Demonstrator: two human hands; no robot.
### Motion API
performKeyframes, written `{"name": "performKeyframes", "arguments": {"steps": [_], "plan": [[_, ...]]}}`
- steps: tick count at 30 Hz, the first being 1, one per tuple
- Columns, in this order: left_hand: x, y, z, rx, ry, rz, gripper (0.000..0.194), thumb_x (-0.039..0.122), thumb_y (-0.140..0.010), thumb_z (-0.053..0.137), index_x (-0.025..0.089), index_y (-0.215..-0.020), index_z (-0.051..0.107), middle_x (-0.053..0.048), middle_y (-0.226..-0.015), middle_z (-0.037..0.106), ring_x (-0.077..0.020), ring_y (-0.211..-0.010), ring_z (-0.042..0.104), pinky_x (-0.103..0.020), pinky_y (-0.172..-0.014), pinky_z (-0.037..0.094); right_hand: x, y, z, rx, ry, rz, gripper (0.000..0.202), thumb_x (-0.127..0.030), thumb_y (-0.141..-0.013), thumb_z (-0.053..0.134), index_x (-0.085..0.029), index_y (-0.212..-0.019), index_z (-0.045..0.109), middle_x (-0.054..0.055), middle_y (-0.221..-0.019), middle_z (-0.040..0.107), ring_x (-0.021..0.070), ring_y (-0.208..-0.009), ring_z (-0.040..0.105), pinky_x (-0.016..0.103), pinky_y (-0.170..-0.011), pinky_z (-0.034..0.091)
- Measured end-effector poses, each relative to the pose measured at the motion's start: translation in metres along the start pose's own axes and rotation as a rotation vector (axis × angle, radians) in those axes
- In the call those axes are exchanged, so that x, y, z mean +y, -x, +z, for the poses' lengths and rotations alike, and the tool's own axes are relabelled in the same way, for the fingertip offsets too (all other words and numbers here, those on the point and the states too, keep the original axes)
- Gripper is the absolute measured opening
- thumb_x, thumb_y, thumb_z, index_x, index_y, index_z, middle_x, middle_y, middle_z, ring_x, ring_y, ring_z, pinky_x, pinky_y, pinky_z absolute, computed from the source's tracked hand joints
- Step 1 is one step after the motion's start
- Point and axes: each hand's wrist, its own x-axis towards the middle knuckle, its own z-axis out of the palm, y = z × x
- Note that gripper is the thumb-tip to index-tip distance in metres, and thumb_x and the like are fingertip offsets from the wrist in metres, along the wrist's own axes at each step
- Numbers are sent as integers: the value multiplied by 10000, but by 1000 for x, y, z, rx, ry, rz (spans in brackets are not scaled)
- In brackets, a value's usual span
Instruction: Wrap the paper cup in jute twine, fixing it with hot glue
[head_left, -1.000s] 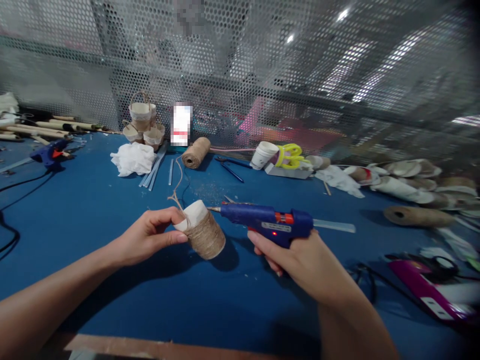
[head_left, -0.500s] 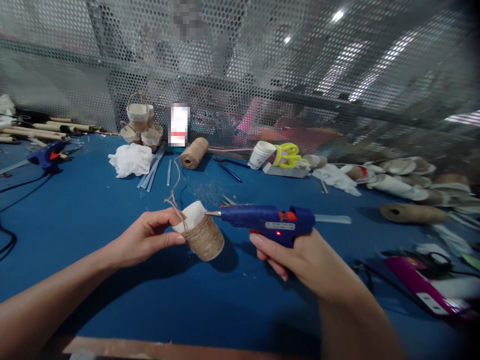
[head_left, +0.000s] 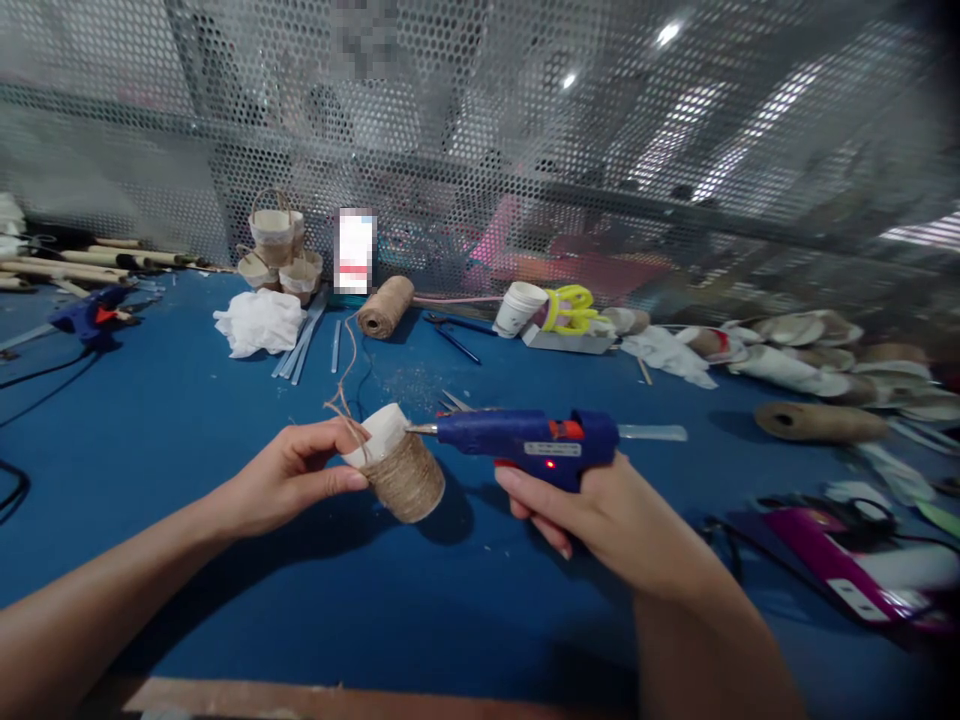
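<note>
My left hand (head_left: 319, 468) pinches the white rim of a paper cup (head_left: 409, 478), which is tilted and wound with brown twine over most of its side. A loose strand of twine (head_left: 347, 375) runs from the cup back to a twine spool (head_left: 385, 307). In my right hand (head_left: 570, 510) is a blue hot glue gun (head_left: 517, 440), its red light lit and a clear glue stick (head_left: 654, 432) poking out behind. The metal nozzle is at the cup's side, close to where the white band meets the twine. Scissors (head_left: 456, 401) lie partly hidden behind the gun.
Twine-covered cups (head_left: 274, 240) are stacked at the back beside a crumpled white cloth (head_left: 259, 322) and loose glue sticks (head_left: 304, 345). A second glue gun (head_left: 94, 315) lies left. To the right are a twine roll (head_left: 821, 422) and a purple power strip (head_left: 832, 565). A perforated metal screen (head_left: 435, 130) stands behind.
The whole view has shifted slightly. My hands, the cup and the glue gun keep nearly the same pose, with the nozzle still at the cup's side.
</note>
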Motion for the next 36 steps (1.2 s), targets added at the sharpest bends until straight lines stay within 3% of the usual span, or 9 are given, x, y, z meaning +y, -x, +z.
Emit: {"name": "performKeyframes", "arguments": {"steps": [5,9,14,17,19,25,31,34,36], "plan": [[1,1,1,11,7,-5,108,125,-769,585,150,-669,551,-14,-796,573,-132,-819,514,-252,-778,386,4,-8,1,43,-65,29,367,-448,-754,536,-186,-496,529,-37,-359,448,81,-345,432,223,-422,390],[1,1,0,38,-39,-47,101,163,-760,594,146,-669,552,-18,-788,572,-138,-803,512,-260,-764,384,14,-21,2,78,-291,29,282,-419,-726,590,-151,-642,606,-58,-375,429,71,-352,405,211,-384,326],[0,-1,-1,96,-200,-89,122,231,-745,599,137,-679,558,-14,-740,566,-133,-726,502,-258,-713,377,36,-52,-4,426,-384,170,181,-319,-676,649,-155,-705,577,-34,-541,541,78,-447,475,211,-451,391],[-1,-2,-1,124,-256,-82,143,258,-737,595,138,-668,556,-6,-703,558,-130,-695,492,-249,-681,377,53,-72,-11,530,-290,252,194,-317,-721,631,-147,-659,563,-17,-566,556,83,-453,476,221,-449,392],[-1,-2,0,132,-275,-75,151,271,-734,590,140,-666,557,-6,-688,561,-132,-686,493,-250,-675,380,62,-82,-14,529,-210,310,231,-329,-778,596,-130,-664,564,-15,-583,555,83,-481,494,220,-468,410],[2,-4,3,131,-284,-66,157,275,-728,580,140,-650,563,4,-658,564,-130,-670,503,-243,-672,382,69,-102,-13,427,-3,452,279,-323,-863,513,-136,-1069,543,68,-1025,584,160,-833,590,346,-704,504],[6,-4,6,106,-264,-74,151,271,-736,570,136,-669,563,2,-660,561,-133,-676,503,-244,-683,383,58,-110,-16,473,265,458,295,-296,-852,529,-149,-1108,531,86,-1144,539,210,-983,547,427,-821,456],[8,-4,8,95,-251,-83,146,258,-735,572,133,-662,564,-5,-676,575,-137,-694,512,-251,-704,389,29,-101,-8,490,354,314,216,-258,-850,520,-100,-975,597,147,-1132,544,264,-1071,490,454,-909,366],[9,-3,9,89,-252,-88,144,254,-730,581,134,-651,564,1,-664,574,-133,-681,509,-248,-693,392,0,-89,3,416,356,143,230,-315,-842,519,-116,-858,634,139,-1016,603,251,-1008,526,379,-885,378]]}}
